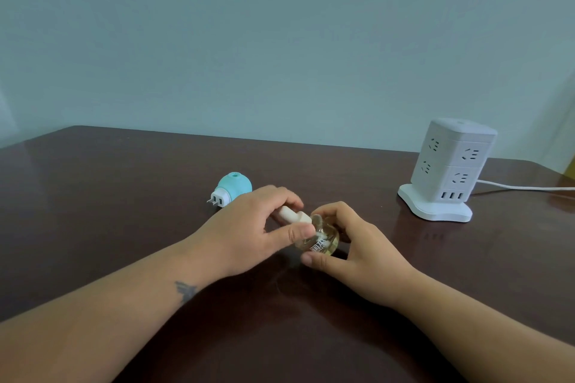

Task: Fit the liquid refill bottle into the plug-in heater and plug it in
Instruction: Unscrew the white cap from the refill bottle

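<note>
A small clear refill bottle (pixel 323 241) with yellowish liquid is tilted to the left just above the dark table. My right hand (pixel 348 246) grips its round body from the right. My left hand (pixel 258 227) pinches the bottle's white cap (pixel 294 215) between thumb and fingers. The light blue plug-in heater (pixel 234 187) lies on the table behind my left hand, its white plug prongs pointing left. A white tower power strip (pixel 448 165) with several sockets stands at the right.
The dark brown table (pixel 109 202) stretches to a plain wall behind. The power strip's white cable (pixel 522 187) runs off to the right edge. A yellow object shows at the far right edge.
</note>
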